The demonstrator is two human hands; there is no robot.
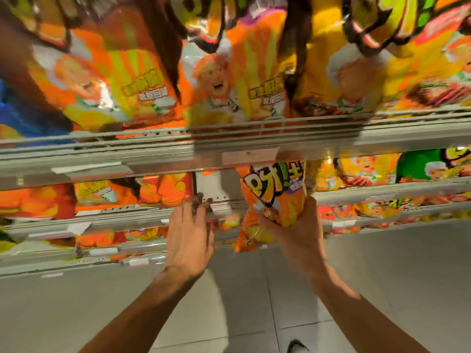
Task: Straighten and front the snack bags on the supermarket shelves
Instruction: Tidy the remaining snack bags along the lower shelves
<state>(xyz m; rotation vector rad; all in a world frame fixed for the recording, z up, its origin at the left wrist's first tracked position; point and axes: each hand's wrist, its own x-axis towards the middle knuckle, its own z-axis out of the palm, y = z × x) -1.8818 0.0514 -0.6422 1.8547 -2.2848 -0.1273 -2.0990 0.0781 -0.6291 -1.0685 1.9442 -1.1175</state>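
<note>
Head view: the right hand (293,225) has its grip wrapped round the lower half of an orange snack bag (274,197), held upright just off the front edge of the middle shelf (229,205), before a bare gap in the row. The left hand (190,235) reaches toward that gap, fingers straight, grip wide, holding nothing. This looks like restocking the gap; next, the bag should be set in, face forward, flush with the edge.

Glossy plastic snack bags (142,80) — matt metal shelf rails (254,138).
</note>
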